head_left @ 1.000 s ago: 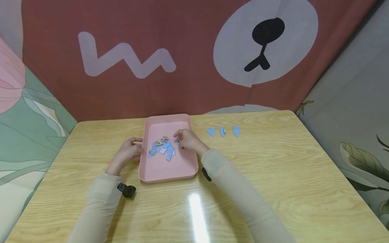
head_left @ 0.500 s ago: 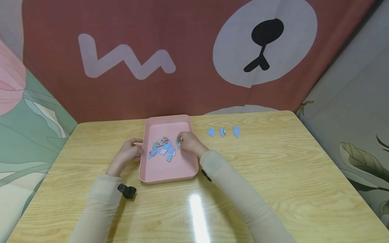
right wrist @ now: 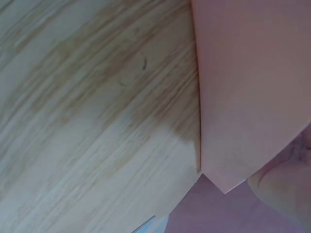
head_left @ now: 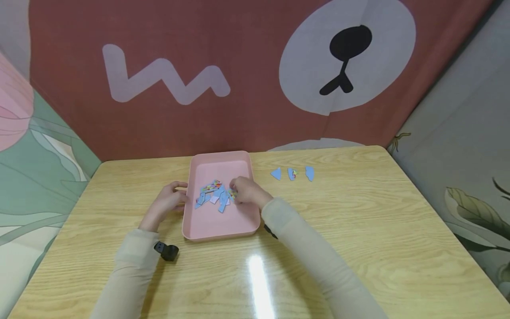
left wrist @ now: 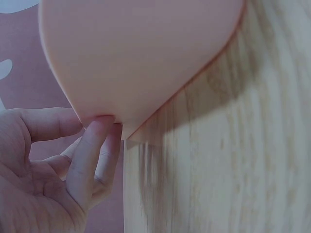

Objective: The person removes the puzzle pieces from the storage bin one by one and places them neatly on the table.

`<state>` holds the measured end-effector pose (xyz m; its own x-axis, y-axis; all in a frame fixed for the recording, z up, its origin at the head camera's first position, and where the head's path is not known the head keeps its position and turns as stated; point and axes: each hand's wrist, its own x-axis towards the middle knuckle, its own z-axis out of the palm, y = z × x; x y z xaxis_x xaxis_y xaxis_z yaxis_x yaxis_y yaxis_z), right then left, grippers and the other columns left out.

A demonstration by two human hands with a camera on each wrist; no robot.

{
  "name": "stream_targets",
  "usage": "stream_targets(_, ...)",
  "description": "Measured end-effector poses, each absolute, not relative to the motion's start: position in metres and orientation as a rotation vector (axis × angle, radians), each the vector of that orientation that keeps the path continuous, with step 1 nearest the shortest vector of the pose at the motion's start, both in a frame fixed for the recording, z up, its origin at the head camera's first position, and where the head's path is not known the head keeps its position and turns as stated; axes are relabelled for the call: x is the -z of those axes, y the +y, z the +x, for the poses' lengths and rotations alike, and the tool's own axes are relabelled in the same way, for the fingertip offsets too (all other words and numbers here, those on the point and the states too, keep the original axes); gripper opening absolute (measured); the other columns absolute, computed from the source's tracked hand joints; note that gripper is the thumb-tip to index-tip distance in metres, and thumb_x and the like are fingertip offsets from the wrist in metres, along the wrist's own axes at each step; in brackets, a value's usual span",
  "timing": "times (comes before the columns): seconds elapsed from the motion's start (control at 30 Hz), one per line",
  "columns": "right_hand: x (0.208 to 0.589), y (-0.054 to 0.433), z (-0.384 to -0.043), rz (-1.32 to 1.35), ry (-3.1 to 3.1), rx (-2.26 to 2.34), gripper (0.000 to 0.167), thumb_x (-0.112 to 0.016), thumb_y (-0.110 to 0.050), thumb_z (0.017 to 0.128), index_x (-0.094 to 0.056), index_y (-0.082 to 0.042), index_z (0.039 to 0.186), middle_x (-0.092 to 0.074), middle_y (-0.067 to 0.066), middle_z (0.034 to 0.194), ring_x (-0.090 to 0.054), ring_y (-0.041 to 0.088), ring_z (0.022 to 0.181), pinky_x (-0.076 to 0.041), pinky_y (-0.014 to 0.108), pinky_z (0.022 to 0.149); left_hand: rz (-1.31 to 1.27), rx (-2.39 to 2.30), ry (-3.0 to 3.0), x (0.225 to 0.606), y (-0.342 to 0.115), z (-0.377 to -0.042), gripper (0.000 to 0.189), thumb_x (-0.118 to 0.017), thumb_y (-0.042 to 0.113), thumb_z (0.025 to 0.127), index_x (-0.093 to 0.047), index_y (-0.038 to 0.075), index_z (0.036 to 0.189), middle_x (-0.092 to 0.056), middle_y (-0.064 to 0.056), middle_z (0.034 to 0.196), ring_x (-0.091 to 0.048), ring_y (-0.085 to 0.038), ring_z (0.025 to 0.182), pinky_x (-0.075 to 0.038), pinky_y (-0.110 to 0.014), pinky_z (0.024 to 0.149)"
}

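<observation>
A pink tray (head_left: 219, 230) lies on the wooden table, holding a loose heap of light-blue puzzle pieces (head_left: 214, 195), some with colourful print. Inside it, my right hand (head_left: 249, 192) pinches a multicoloured puzzle piece (head_left: 232, 193) at the heap's right edge; the fingers partly cover it. My left hand (head_left: 167, 201) is at the tray's left side. In the left wrist view, its extended fingers (left wrist: 85, 162) touch the tray wall (left wrist: 141, 58). The right wrist view has only part of the right hand (right wrist: 286, 189) beyond the tray wall (right wrist: 248, 87).
To the right of the tray, three blue pieces stand in a row near the table's back edge: a triangular one (head_left: 276, 173), a printed one (head_left: 292, 173) and a plain one (head_left: 309, 173). A curtain with a bear's face (head_left: 255, 110) hangs right behind the table.
My right hand has closed its fingers on the multicoloured piece and shifted it left, against the heap. My left hand stays at the tray, and the three pieces outside have not moved.
</observation>
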<state>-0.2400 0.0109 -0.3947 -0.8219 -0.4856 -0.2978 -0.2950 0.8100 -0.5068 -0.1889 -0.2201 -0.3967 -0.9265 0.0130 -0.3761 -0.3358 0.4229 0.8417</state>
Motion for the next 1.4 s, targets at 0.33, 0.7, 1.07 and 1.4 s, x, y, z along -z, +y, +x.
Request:
stream_targets(0.33,0.396,0.012,-0.239,-0.639,2.581,0.601,0.053,-0.071,0.001,0.078,-0.057,-0.007,0.128,-0.061,0.013,0.122,-0.055,0.024,0.112,-0.045,0.036,0.102,-0.275,-1.500,2.362,0.395,-0.219,-0.187,0.055,-0.047,0.006,0.090,-0.032,-0.006,0.142,-0.047,-0.029,0.129,-0.059,-0.018,0.096,-0.055,-0.027,0.073)
stream_targets(0.7,0.397,0.011,-0.239,-0.609,2.580,0.675,0.050,-0.071,0.002,0.078,-0.058,-0.009,0.125,-0.064,0.012,0.115,-0.057,0.022,0.105,-0.047,0.035,0.099,-0.286,-1.481,2.373,0.396,-0.220,-0.189,0.055,-0.048,0.007,0.090,-0.033,-0.004,0.142,-0.049,-0.027,0.129,-0.059,-0.015,0.092,-0.055,-0.025,0.072)
stream_targets(1.07,0.392,0.017,-0.241,-0.651,2.539,0.805,0.028,-0.068,0.003,0.081,-0.065,-0.001,0.109,-0.062,0.006,0.090,-0.053,0.013,0.083,-0.047,0.020,0.073,-0.309,-1.468,2.372,0.396,-0.220,-0.190,0.055,-0.049,0.007,0.090,-0.034,-0.003,0.142,-0.051,-0.026,0.126,-0.059,-0.015,0.091,-0.055,-0.025,0.072)
stream_targets(1.4,0.393,0.027,-0.245,-0.563,2.358,1.073,0.022,-0.063,-0.001,0.083,-0.063,-0.001,0.105,-0.058,0.002,0.081,-0.054,0.010,0.067,-0.046,0.018,0.060,-0.295,-1.481,2.368,0.394,-0.219,-0.189,0.055,-0.048,0.006,0.090,-0.033,-0.004,0.141,-0.048,-0.028,0.130,-0.059,-0.017,0.093,-0.055,-0.025,0.072)
